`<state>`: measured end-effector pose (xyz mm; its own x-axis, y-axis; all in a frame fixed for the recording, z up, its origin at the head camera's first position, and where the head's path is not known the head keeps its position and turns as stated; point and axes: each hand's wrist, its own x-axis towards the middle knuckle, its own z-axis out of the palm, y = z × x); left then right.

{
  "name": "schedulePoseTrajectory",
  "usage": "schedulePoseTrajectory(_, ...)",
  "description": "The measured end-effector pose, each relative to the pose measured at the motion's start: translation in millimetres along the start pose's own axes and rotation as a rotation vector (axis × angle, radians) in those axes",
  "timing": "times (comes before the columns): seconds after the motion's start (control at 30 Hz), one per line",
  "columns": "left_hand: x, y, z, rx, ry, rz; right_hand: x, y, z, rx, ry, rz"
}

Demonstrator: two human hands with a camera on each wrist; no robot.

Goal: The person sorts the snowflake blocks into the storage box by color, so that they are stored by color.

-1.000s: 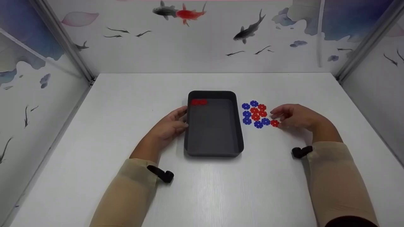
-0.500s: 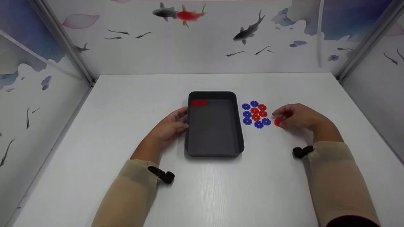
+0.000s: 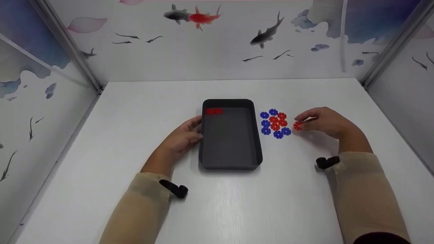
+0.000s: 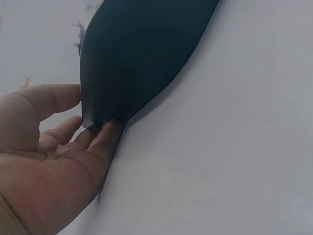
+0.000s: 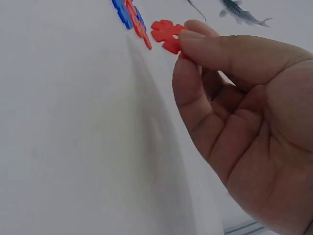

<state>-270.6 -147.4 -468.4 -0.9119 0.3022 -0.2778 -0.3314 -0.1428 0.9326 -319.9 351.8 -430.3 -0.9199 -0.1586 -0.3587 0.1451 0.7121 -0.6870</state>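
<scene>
A red flower-shaped plastic disc [image 5: 165, 35] is pinched between the thumb and fingertips of my right hand [image 3: 325, 123], lifted above the table in the right wrist view. Just left of that hand, several red discs [image 3: 274, 126] and blue discs [image 3: 278, 134] of the same kind lie in a cluster. A dark grey rectangular tray [image 3: 230, 167] stands left of the cluster. Inside it, red discs [image 3: 214, 111] lie near the far left corner. My left hand [image 3: 179, 139] rests its fingertips against the tray's left outer wall, as the left wrist view [image 4: 100, 137] also shows.
The white table [image 3: 217, 203] surrounds the tray and discs. A back wall [image 3: 135, 61] and side walls printed with fish and leaves enclose it, with metal posts [image 3: 73, 51] at the corners.
My right hand has drawn a red disc away from the cluster's lower right edge and raised it, shifting slightly right and farther back. The left hand and tray stay put.
</scene>
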Motion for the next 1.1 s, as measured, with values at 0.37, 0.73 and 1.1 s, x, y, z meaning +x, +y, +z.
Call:
schedulePoseTrajectory(0.37, -1.5, -0.2, -0.3, -0.008, 0.006, 0.001, -14.9, -82.3, 29.8, 0.364, 0.103, -0.212)
schedulePoseTrajectory(0.73, -0.4, -1.5, -1.7, -0.015, -0.004, 0.012, 3.4, -154.8, 70.9, 0.552, 0.115, -0.311)
schedulePoseTrajectory(1.1, 0.7, -2.6, -0.8, -0.009, -0.009, 0.011, 50.5, -183.2, 98.4, 0.693, 0.030, -0.215)
